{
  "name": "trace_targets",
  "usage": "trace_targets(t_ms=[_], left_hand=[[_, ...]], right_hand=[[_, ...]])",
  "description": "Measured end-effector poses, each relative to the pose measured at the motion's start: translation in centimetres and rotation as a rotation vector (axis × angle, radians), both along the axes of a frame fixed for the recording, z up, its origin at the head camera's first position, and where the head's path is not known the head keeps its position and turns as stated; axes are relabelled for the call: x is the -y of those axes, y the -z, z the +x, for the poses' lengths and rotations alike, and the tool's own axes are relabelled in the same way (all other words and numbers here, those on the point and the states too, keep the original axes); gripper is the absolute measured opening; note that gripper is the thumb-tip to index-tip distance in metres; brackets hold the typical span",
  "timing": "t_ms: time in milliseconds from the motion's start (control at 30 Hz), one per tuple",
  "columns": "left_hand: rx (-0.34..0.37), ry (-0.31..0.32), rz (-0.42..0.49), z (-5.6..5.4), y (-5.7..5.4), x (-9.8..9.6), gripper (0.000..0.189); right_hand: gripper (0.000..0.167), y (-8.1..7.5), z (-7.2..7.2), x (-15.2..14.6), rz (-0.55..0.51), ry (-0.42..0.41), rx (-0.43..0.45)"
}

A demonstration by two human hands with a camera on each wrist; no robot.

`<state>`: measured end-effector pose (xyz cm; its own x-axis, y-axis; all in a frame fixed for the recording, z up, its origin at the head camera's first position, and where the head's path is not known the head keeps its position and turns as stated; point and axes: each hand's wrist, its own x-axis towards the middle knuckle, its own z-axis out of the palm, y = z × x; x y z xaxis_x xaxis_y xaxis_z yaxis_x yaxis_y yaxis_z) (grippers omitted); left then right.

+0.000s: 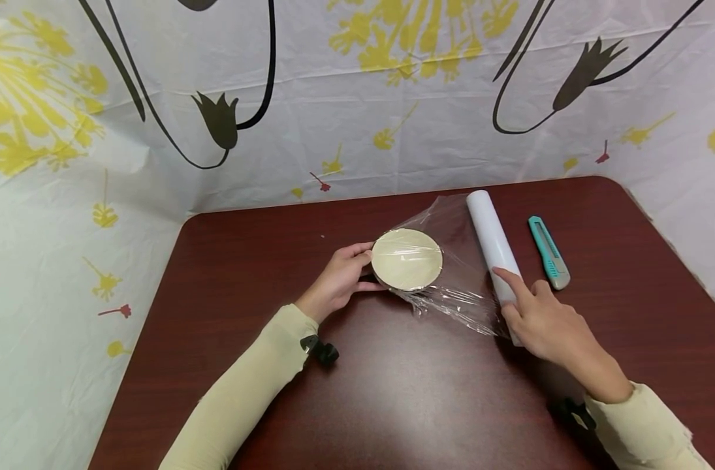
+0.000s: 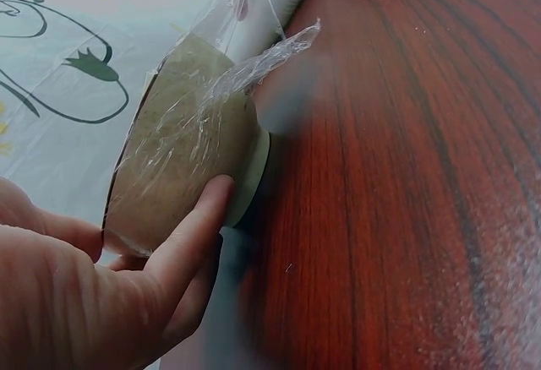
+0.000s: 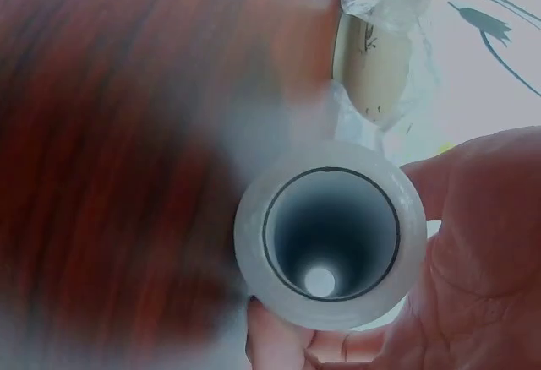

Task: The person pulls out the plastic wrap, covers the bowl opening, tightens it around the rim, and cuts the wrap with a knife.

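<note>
A cream bowl (image 1: 407,260) sits at the middle of the table with clear plastic wrap (image 1: 463,307) stretched over its top. My left hand (image 1: 344,279) grips the bowl's left side, thumb near the rim and a finger low on the outer wall (image 2: 182,133). From the bowl, the film runs right to a white roll of plastic wrap (image 1: 491,238). My right hand (image 1: 548,320) holds the near part of this roll, index finger laid over its top. In the right wrist view the roll's hollow end (image 3: 331,235) faces the camera, between thumb and fingers.
A teal utility knife (image 1: 548,253) lies right of the roll, close to my right hand. The dark red-brown wooden table (image 1: 263,261) has rounded far corners. A patterned white sheet (image 1: 357,111) hangs behind it and at the sides.
</note>
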<state>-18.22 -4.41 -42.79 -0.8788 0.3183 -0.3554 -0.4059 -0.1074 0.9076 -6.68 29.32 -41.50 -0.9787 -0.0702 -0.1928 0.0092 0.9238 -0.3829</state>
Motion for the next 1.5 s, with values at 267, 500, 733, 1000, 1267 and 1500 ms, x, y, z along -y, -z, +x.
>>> trace_targets(t_ms=[267,500,733,1000,1267,1500], left_hand=[[-0.002,0.004,0.002,0.0,0.0,0.1,0.042],[0.015,0.001,-0.004,0.1,0.1,0.4,0.042],[0.027,0.007,0.009,0.2,0.0,0.4,0.043],[0.022,0.007,0.003,0.3,-0.1,0.2,0.044],[0.017,0.006,-0.010,0.3,-0.1,0.1,0.043],[0.021,0.013,-0.019,0.2,0.0,0.1,0.043]], right_hand=[[0.061,0.0,0.0,-0.5,0.001,-0.012,0.030],[0.062,-0.2,0.0,-1.0,-0.021,-0.056,0.043],[0.062,-0.3,0.0,-1.3,-0.030,-0.062,0.024],[0.062,-0.8,-0.4,-1.3,-0.019,-0.064,0.034],[0.062,-1.7,-1.8,-2.9,-0.024,-0.050,-0.009],[0.059,-2.2,-4.7,-7.3,-0.032,0.069,-0.064]])
